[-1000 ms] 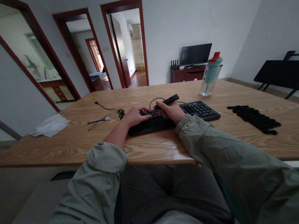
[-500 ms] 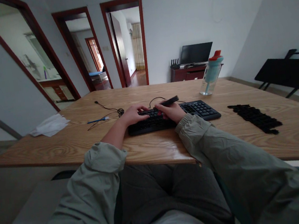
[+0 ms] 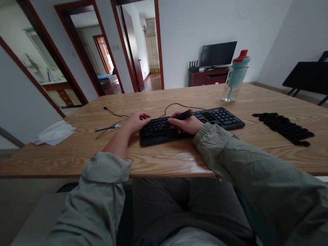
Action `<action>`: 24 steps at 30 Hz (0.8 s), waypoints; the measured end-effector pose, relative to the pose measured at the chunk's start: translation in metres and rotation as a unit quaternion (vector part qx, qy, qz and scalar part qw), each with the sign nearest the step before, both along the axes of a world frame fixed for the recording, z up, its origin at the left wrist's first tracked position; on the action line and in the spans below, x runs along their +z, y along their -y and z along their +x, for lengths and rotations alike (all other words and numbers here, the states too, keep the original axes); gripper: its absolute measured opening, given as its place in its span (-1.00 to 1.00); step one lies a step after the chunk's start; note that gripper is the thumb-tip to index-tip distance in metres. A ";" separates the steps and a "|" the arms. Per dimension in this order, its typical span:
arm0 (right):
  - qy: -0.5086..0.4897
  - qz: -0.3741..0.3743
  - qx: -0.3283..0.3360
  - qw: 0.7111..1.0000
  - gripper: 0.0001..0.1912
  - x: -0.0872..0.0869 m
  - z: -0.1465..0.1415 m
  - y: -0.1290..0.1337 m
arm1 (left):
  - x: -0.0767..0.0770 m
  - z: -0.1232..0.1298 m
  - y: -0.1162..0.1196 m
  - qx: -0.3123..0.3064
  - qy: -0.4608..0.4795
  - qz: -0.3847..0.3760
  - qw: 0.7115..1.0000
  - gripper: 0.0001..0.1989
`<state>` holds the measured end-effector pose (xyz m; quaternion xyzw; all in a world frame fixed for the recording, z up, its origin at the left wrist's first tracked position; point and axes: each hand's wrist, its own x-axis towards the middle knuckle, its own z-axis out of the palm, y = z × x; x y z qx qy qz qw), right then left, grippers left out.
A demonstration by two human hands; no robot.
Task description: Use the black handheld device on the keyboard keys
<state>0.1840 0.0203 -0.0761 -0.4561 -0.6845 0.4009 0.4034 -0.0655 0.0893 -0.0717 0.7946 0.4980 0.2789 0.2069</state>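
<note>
A black keyboard [image 3: 212,118] lies across the middle of the wooden table [image 3: 162,155]. My right hand [image 3: 186,123] rests on its middle keys and holds a slim black tool [image 3: 184,115] that points right. My left hand [image 3: 135,121] sits at the keyboard's far left corner, fingers curled on the table edge of it, holding nothing I can make out. The keyboard's cable [image 3: 180,105] loops behind it. Grey-green sleeves cover both my forearms.
A pile of loose black keycaps [image 3: 284,128] lies to the right. A teal bottle [image 3: 235,77] with a red cap stands at the back right. White tissue [image 3: 53,133], a blue pen [image 3: 106,128] and a thin black wire [image 3: 114,114] lie to the left.
My left hand has come off the keys and moved left to the keyboard's corner. My right hand with the tool has dropped lower onto the keys. The view has tilted slightly.
</note>
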 end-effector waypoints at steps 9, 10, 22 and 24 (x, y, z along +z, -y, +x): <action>0.004 -0.016 0.002 1.000 -0.87 0.006 0.000 0.003 | 0.000 0.003 0.003 0.005 -0.004 0.006 1.000 -0.70; 0.006 -0.016 0.002 1.000 -0.87 0.006 0.000 0.003 | -0.001 0.003 0.002 0.003 -0.003 0.007 1.000 -0.70; -0.009 -0.010 0.019 1.000 -0.83 0.003 0.002 -0.003 | 0.001 0.004 0.004 0.005 -0.010 0.008 1.000 -0.70; -0.007 -0.010 0.016 1.000 -0.83 0.005 0.001 -0.001 | 0.001 0.003 0.004 0.005 -0.007 0.006 1.000 -0.70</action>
